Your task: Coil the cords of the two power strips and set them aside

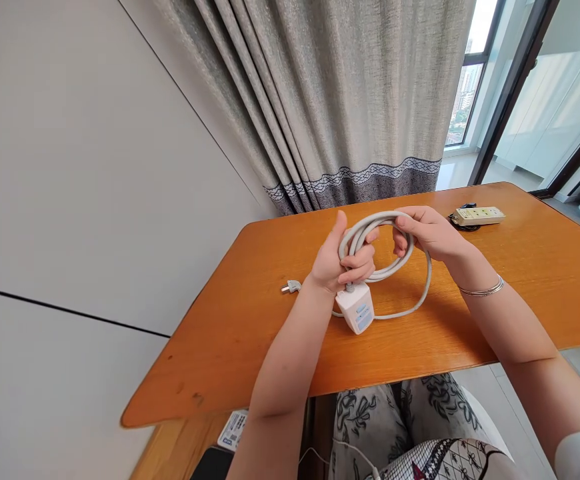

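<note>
A light grey power cord [387,273] is wound into a loop of several turns, held up over the table. My left hand [347,257] is wrapped round the left side of the coil, its thumb pointing up. Just below that hand hangs a white block-shaped power socket [356,309] with bluish markings, joined to the cord. At the coil's right side, my right hand [423,233] pinches the cord between thumb and fingers. A loose length droops from the right hand and runs behind the socket, and the plug [291,287] lies on the tabletop to the left.
The orange-brown wooden table [240,333] stands against a grey curtain [360,100] and a pale wall panel [70,167]. A cream power strip [479,215] with a black cord sits at the back right. Below the front edge are my legs and a white box [233,430].
</note>
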Available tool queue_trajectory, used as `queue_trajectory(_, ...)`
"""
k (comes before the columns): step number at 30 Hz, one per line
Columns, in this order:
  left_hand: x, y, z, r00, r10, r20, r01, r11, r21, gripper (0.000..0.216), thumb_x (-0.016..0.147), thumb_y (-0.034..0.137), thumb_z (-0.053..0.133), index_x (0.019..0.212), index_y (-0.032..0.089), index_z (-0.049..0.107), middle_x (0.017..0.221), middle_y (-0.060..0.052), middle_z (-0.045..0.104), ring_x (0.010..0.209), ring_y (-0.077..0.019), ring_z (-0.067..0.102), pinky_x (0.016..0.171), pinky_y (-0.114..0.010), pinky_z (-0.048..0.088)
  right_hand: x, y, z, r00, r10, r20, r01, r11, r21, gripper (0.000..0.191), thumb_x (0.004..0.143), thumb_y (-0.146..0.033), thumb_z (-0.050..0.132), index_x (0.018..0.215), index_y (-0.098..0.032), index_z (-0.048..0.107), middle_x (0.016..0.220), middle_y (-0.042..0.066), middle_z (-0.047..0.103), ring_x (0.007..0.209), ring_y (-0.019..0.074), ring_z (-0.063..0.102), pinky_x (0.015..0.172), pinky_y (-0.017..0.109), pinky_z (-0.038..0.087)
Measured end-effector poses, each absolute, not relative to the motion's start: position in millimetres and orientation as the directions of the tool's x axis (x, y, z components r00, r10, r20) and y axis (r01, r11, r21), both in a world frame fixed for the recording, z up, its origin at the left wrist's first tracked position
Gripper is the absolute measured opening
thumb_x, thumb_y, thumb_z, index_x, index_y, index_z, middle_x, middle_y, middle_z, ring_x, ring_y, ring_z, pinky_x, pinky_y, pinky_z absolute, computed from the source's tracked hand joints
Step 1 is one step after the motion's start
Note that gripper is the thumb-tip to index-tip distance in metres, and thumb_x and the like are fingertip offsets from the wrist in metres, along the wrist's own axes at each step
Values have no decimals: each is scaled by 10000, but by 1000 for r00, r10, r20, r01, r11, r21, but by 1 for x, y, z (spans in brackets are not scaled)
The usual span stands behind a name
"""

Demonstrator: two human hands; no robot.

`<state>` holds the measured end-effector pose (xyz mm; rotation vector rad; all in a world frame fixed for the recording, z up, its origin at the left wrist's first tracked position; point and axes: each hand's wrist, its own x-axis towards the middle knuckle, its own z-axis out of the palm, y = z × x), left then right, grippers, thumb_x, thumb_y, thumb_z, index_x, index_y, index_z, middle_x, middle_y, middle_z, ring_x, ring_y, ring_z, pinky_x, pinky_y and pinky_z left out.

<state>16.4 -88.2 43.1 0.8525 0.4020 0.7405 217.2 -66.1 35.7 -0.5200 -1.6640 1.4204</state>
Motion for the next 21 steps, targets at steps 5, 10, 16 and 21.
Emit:
queue_trajectory(5, 21, -89, 44, 638, 769, -28, -460, 410, 788, 640, 982, 737, 264, 715, 194, 472, 365, 134, 197, 194, -50, 188, 316, -165, 199, 209, -70, 38, -506, 810, 296, -337, 131, -932, 487, 788, -595, 797, 742, -187, 536, 510, -92, 468, 391, 49, 442, 450, 197, 453)
queue_trajectory(10, 23, -92, 51, 598, 801, -42, -428, 362, 828, 574, 1030, 633, 325, 693, 184, 449, 356, 117, 259, 220, -44, 239, 316, -150, 192, 204, -71, 37, -449, 856, 255, -385, 72, -920, 434, 808, -528, 779, 739, -198, 506, 476, -104, 449, 336, 44, 379, 436, 206, 452)
queue_trajectory(16, 23, -90, 52, 591, 801, -95, -387, 385, 838, 549, 1039, 594, 364, 678, 185, 430, 335, 131, 221, 213, -36, 188, 315, -143, 188, 199, -67, 29, -386, 900, 201, -383, 42, -923, 379, 824, -528, 713, 773, -185, 559, 448, -73, 491, 356, 104, 490, 437, 239, 470)
queue_trajectory(21, 23, -87, 52, 603, 789, -122, -417, 442, 794, 567, 1074, 544, 261, 662, 185, 417, 336, 124, 212, 211, -33, 157, 313, -146, 162, 190, -67, 26, -261, 959, 107, -428, -16, -904, 331, 889, -462, 628, 718, -197, 529, 479, -37, 534, 426, 125, 572, 435, 221, 461)
